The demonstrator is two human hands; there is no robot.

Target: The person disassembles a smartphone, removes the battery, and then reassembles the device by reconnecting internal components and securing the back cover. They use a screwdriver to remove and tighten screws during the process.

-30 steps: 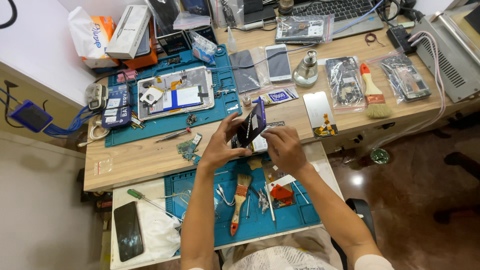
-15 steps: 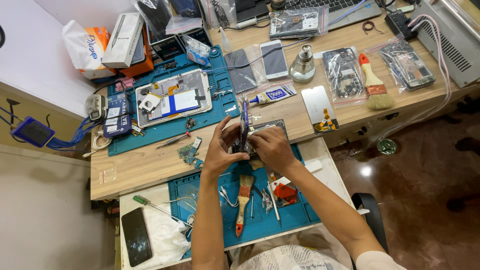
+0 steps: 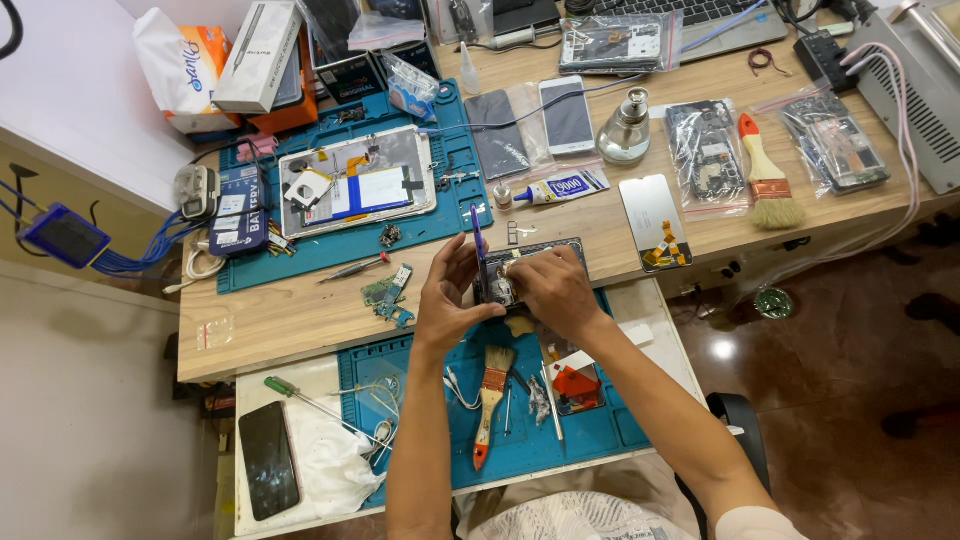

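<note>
My left hand (image 3: 447,300) and my right hand (image 3: 549,287) both hold an opened dark phone (image 3: 497,283) above the front edge of the wooden desk (image 3: 300,315). The phone's blue-edged screen panel (image 3: 479,245) stands up on edge at its left side, against my left fingers. My right fingers press on the phone's open body from the right. Just below the hands, a teal work mat (image 3: 600,430) carries a brush with an orange handle (image 3: 489,400), tweezers (image 3: 549,400) and a small red object (image 3: 577,385).
A second teal mat (image 3: 450,215) further back bears an opened tablet (image 3: 355,185). Around it lie a glue tube (image 3: 560,186), two phones (image 3: 567,113), a glass bottle (image 3: 627,130), bagged parts, a large brush (image 3: 765,175) and a laptop. A dark phone (image 3: 266,460) rests on white cloth, lower left.
The phone has come down from an upright tilt, held higher, to a lower position near the desk edge. My right hand now covers its open body, and the screen panel stands at the left.
</note>
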